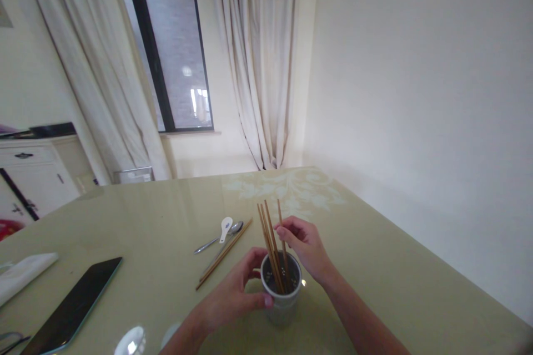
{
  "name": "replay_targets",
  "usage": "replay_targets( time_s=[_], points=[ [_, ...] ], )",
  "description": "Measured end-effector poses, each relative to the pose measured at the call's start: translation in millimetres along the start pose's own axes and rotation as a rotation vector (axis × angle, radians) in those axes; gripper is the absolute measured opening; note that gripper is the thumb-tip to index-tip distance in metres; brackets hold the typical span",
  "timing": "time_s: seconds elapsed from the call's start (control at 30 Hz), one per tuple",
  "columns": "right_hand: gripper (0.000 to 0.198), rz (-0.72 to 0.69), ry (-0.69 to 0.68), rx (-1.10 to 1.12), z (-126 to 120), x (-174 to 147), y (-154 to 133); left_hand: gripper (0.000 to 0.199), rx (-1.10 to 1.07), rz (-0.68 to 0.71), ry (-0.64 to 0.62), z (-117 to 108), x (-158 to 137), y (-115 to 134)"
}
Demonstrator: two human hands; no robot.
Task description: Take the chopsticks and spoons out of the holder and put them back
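Observation:
A grey utensil holder (283, 300) with holes in its bottom stands near the table's front. My left hand (245, 285) is wrapped round its left side, thumb in front. Several wooden chopsticks (268, 238) lean inside it toward the back left. At the right of the rim, my right hand (306, 241) pinches one chopstick (285, 258), whose lower end is down in the holder. Left of the holder lie a pair of chopsticks (227, 252), a metal spoon (236, 227) and a white spoon (225, 228).
A black tablet or phone (77, 302) lies at the left, with a white packet (27, 274) beyond it. A shiny rounded object (131, 341) sits at the near edge. The table (395, 277) runs along a white wall (425, 94) on the right.

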State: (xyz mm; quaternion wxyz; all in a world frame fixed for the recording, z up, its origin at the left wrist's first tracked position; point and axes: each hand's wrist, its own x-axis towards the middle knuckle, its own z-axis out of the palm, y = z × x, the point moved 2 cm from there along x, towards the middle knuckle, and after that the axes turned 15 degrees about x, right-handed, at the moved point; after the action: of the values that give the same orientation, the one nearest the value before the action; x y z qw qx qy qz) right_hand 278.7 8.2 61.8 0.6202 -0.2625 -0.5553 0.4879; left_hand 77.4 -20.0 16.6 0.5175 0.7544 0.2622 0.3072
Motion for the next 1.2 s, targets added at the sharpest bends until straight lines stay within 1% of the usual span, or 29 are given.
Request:
replay_targets(
  time_s=[0.13,0.2,0.23,0.3,0.33,0.4,0.43,0.47,0.5,0.53,0.6,0.67,0.77,0.9,1.0,1.07,1.1,1.2],
  points=[
    [0.039,0.050,0.008,-0.024,-1.9,2.1,7.1,0.070,-0.077,-0.010,-0.056,-3.5,-2.9,3.7],
    [0.041,0.067,0.022,-0.037,-3.4,2.2,9.0,0.071,-0.039,-0.028,-0.071,-11.4,-5.9,3.5],
    [0.042,0.074,0.026,-0.038,-4.2,2.2,9.9,0.071,0.016,-0.044,-0.063,-17.3,-7.5,2.4],
    [0.047,0.081,0.027,-0.032,-5.5,2.4,12.1,0.067,0.204,-0.101,0.020,-32.4,-10.0,-2.4],
    [0.050,0.079,0.027,-0.029,-6.2,2.7,13.7,0.057,0.335,-0.142,0.104,-41.1,-11.2,-5.7],
    [0.060,0.068,0.046,-0.026,-7.7,3.8,18.2,0.035,0.661,-0.253,0.316,-57.4,-13.6,-12.5],
    [0.064,0.065,0.064,-0.021,-8.5,4.5,21.0,0.029,0.842,-0.311,0.403,-63.5,-14.8,-15.4],
    [0.068,0.067,0.082,-0.013,-9.1,5.2,24.2,0.026,1.017,-0.366,0.461,-67.7,-15.8,-17.7],
    [0.070,0.073,0.103,-0.004,-9.7,6.0,27.5,0.024,1.170,-0.415,0.483,-70.0,-16.5,-19.7],
    [0.072,0.082,0.121,0.004,-10.3,6.7,31.0,0.022,1.291,-0.456,0.473,-70.8,-16.9,-21.3],
    [0.074,0.102,0.140,0.000,-11.3,7.8,37.7,0.020,1.413,-0.525,0.406,-69.8,-17.1,-23.2],
    [0.076,0.115,0.138,-0.029,-12.4,8.2,43.9,0.019,1.428,-0.580,0.357,-67.9,-16.8,-22.9],
    [0.075,0.140,0.124,-0.071,-13.9,6.9,52.2,0.018,1.422,-0.632,0.343,-65.3,-16.1,-19.4],
    [0.069,0.216,0.107,-0.080,-12.4,2.4,60.1,0.017,1.426,-0.628,0.316,-61.4,-15.3,-15.2],
    [0.062,0.266,0.097,-0.064,-10.1,-0.9,63.4,0.017,1.440,-0.641,0.324,-59.5,-15.0,-15.1],
    [0.054,0.290,0.086,-0.045,-9.4,-2.3,65.1,0.017,1.407,-0.608,0.349,-56.8,-13.4,-16.0],
    [0.051,0.302,0.077,-0.034,-9.1,-2.7,65.8,0.017,1.356,-0.565,0.367,-54.2,-11.9,-16.4],
    [0.043,0.316,0.044,-0.014,-7.3,-2.6,66.4,0.020,1.095,-0.391,0.425,-40.1,-5.2,-16.9]
  ],
)
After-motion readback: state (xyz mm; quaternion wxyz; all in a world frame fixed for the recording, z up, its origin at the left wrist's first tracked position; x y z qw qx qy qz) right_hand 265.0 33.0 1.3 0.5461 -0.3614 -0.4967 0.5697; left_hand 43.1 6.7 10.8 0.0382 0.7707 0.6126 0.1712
